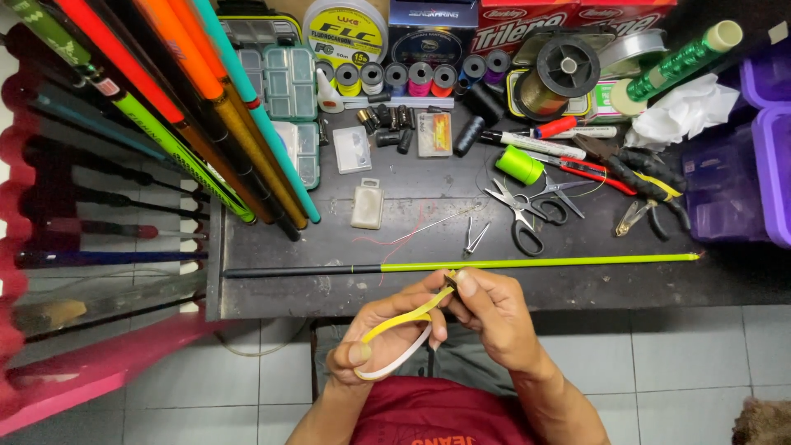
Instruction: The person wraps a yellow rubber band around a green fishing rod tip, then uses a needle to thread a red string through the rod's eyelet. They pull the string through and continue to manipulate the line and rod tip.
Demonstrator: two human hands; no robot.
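My left hand [387,334] holds a strip of yellow tape [405,317] with a white backing that curls below the palm. My right hand [486,309] pinches the strip's upper end between thumb and forefinger. Both hands are just in front of the dark workbench [412,189]. A thin rod section [494,264], black at the left and lime green to the right, lies across the bench right above my hands.
Scissors [527,210], small clippers [474,237], pliers [651,194], a green thread spool [519,165], small plastic boxes [367,203] and line spools [395,76] crowd the bench. Coloured fishing rods [206,115] lean at the left. Purple bins [758,140] stand at the right.
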